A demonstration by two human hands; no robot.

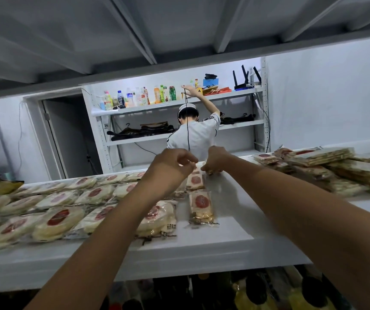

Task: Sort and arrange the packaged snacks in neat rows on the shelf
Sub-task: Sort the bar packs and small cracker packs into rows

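On the white shelf (235,222), round flat snacks in clear packs with red labels (56,220) lie in rows across the left half. A column of smaller rectangular packs runs back from the nearest one (200,206) through a second pack (194,181). Both my hands reach to the far end of that column. My left hand (170,166) and my right hand (216,159) have curled fingers that pinch the far snack pack (198,168), which is mostly hidden between them.
A loose heap of long rectangular packs (327,168) lies at the right of the shelf. Behind the shelf a person in a white cap (196,130) reaches up to a rack holding bottles (139,98). Dark bottles (257,291) stand on the level below.
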